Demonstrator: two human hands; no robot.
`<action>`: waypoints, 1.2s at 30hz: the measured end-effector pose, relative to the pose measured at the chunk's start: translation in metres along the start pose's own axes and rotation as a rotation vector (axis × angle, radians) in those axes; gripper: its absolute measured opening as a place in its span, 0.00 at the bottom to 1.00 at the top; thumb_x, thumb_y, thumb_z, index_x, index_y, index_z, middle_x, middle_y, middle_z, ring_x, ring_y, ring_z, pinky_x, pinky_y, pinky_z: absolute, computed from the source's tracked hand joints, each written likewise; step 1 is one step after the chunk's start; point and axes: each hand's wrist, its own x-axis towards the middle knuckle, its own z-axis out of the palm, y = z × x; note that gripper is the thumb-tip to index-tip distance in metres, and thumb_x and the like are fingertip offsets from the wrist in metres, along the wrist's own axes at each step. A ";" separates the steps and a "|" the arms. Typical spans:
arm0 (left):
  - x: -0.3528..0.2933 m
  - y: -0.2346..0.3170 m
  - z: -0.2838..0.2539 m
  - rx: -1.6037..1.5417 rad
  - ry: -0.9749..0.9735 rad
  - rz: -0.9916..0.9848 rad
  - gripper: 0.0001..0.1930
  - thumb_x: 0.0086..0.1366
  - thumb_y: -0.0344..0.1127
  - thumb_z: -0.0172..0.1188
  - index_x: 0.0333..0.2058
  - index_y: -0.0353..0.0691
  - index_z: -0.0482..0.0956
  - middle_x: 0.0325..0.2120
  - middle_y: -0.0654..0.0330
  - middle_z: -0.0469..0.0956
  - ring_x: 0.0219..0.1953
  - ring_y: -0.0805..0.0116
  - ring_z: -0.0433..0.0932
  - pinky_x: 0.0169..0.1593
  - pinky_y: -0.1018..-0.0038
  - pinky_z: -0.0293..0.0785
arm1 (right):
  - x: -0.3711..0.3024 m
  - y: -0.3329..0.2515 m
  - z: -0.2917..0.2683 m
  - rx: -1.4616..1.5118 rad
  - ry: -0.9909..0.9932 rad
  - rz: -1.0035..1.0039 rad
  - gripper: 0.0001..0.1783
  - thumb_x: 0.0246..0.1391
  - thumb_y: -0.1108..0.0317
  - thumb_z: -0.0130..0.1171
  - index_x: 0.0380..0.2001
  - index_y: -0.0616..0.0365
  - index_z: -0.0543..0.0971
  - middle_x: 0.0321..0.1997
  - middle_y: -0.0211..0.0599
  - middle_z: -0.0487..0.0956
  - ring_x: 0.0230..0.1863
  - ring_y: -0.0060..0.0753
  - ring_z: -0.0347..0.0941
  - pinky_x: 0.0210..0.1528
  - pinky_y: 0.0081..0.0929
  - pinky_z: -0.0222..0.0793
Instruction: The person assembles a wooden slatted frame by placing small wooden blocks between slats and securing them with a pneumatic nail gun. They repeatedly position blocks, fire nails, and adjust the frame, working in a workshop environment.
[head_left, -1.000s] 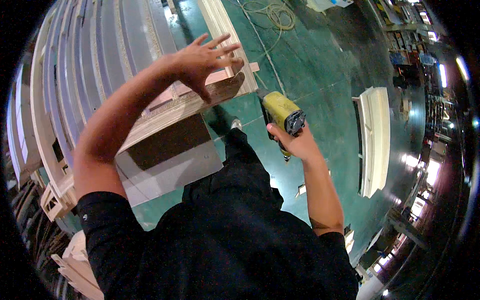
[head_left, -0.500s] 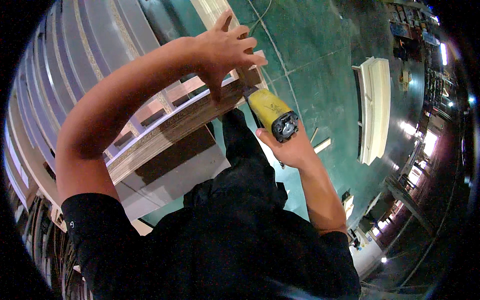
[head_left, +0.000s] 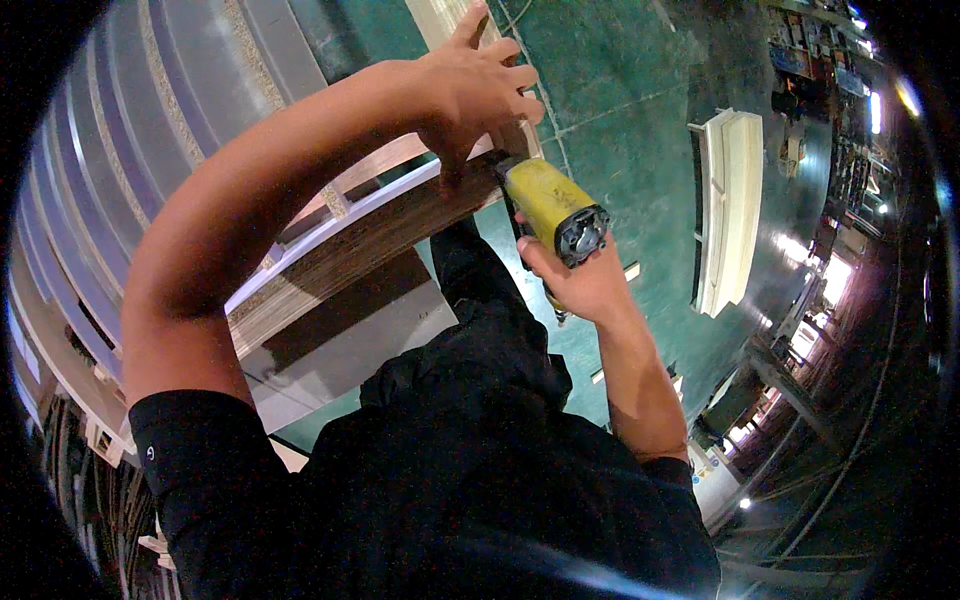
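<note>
My right hand (head_left: 583,278) is wrapped around the handle of a yellow and black nail gun (head_left: 548,200). The gun's dark nose meets or nearly meets the end of a wooden frame (head_left: 375,235) with layered board edges; exact contact is hard to see. Over that same corner spreads my left hand (head_left: 470,90), fingers apart and thumb pointing down along the frame's near side. Whether its fingertips press on the wood is hidden. Below the gun's handle, a small metal fitting (head_left: 560,318) shows beside my right wrist.
Long grey panels with chipboard edges (head_left: 150,130) fill the left side. A grey board (head_left: 350,350) lies under the frame's near side. On the green floor (head_left: 630,130) stands a stack of pale boards (head_left: 732,210) to the right. A pale wooden beam (head_left: 432,20) extends beyond my left hand.
The view has shifted slightly, so the pale stack sits further left. My left hand and the nail gun appear a little higher and further right, both still at the frame's corner.
</note>
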 end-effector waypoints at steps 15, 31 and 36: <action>-0.002 0.000 0.002 -0.021 0.010 0.014 0.60 0.19 0.51 0.87 0.61 0.64 0.69 0.53 0.62 0.71 0.68 0.48 0.61 0.68 0.23 0.39 | -0.002 0.010 0.000 -0.023 0.058 -0.061 0.24 0.53 0.60 0.72 0.47 0.64 0.78 0.41 0.44 0.85 0.43 0.40 0.84 0.47 0.36 0.79; -0.015 0.000 0.011 0.074 0.161 0.063 0.57 0.27 0.56 0.85 0.64 0.63 0.71 0.63 0.59 0.69 0.71 0.50 0.59 0.70 0.31 0.45 | -0.046 0.105 0.034 -0.050 0.225 -0.053 0.43 0.48 0.55 0.76 0.63 0.61 0.70 0.53 0.54 0.80 0.55 0.51 0.79 0.59 0.42 0.74; -0.052 0.020 0.021 0.072 0.314 -0.086 0.48 0.44 0.50 0.78 0.66 0.52 0.69 0.64 0.53 0.67 0.69 0.44 0.62 0.70 0.44 0.57 | -0.074 0.173 0.069 -0.126 0.211 -0.120 0.32 0.46 0.62 0.75 0.54 0.60 0.75 0.48 0.49 0.83 0.52 0.50 0.81 0.54 0.41 0.75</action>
